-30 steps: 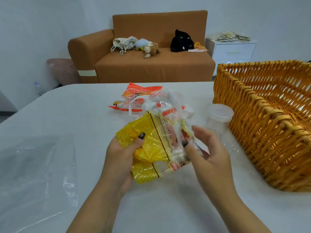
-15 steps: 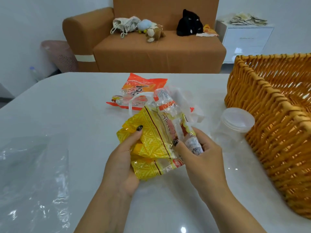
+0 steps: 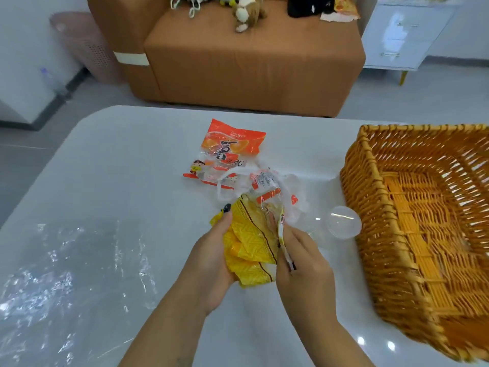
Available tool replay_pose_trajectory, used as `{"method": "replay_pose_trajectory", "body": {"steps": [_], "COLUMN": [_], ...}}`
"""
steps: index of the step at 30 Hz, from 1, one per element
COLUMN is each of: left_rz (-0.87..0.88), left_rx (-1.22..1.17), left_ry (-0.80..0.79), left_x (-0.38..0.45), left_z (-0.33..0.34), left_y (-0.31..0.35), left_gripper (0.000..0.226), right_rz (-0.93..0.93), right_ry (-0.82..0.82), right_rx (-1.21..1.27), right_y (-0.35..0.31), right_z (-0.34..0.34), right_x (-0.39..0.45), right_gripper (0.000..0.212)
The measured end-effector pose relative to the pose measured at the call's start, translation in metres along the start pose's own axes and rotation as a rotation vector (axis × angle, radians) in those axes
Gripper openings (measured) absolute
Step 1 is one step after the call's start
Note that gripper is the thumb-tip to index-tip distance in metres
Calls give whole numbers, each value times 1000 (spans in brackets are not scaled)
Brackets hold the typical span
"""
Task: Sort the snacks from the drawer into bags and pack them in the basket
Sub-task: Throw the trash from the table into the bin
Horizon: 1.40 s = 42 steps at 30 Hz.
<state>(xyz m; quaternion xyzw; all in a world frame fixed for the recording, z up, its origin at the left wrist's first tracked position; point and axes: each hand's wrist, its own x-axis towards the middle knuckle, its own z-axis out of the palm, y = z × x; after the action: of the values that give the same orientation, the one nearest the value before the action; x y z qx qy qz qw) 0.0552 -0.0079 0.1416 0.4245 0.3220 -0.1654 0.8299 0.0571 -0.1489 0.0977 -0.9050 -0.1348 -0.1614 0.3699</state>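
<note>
Both hands work over the white surface [image 3: 132, 160]: the left hand [image 3: 211, 263] curls around a bunch of yellow snack packets [image 3: 251, 250], thumb laid across the top, while the right hand [image 3: 304, 263] pinches a thin snack wrapper [image 3: 281, 234] at their right edge. An orange snack bag [image 3: 230, 149] lies just beyond them, a clear plastic bag [image 3: 66, 266] is spread flat at left, and the wicker basket [image 3: 370, 207] stands at right.
</note>
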Motion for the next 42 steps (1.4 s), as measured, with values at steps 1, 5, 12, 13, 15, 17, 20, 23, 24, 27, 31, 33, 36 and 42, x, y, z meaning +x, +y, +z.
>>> {"method": "replay_pose_trajectory", "body": {"steps": [1, 5, 12, 13, 15, 17, 20, 23, 24, 27, 31, 33, 36, 42], "left_rz": [-7, -14, 85, 105, 129, 138, 190, 221, 224, 236, 269, 291, 322, 492], "left_rx": [25, 67, 197, 255, 321, 348, 391, 434, 440, 417, 298, 269, 251, 395], "left_ry": [1, -30, 25, 77, 191, 260, 318, 368, 373, 387, 396, 412, 431, 403], "left_x": [-5, -22, -30, -27, -23, -19, -15, -12, -11, -8, -1, 6, 20, 41], "left_z": [3, 20, 27, 25, 17, 7, -8, -24, -28, -37, -52, -61, -78, -105], "left_y": [5, 25, 43, 41, 37, 33, 26, 16, 13, 0, -20, -33, -59, -118], "left_gripper": [50, 47, 39, 35, 29, 23, 15, 20, 22, 28, 40, 53, 48, 40], "right_rz": [-28, -64, -58, -16, 108, 222, 450, 681, 742, 807, 732, 672, 580, -26], "right_ry": [-4, -108, -373, -421, -553, -621, -612, -485, -448, -409, -420, -419, -405, -397], "right_rx": [-45, -207, -64, 23, 222, 394, 687, 880, 879, 784, 663, 635, 606, 219], "right_y": [-5, -21, -42, -43, -47, -52, -56, -53, -51, -43, -25, -12, 14, 82], "right_z": [-7, -25, -25, -23, -22, -22, -23, -22, -21, -12, 8, 20, 42, 68], "right_x": [5, 16, 18, 15, 10, 6, 2, 5, 7, 7, -8, -19, -40, -77], "right_gripper": [36, 61, 53, 54, 62, 73, 69, 49, 41, 38, 38, 39, 42, 33]}}
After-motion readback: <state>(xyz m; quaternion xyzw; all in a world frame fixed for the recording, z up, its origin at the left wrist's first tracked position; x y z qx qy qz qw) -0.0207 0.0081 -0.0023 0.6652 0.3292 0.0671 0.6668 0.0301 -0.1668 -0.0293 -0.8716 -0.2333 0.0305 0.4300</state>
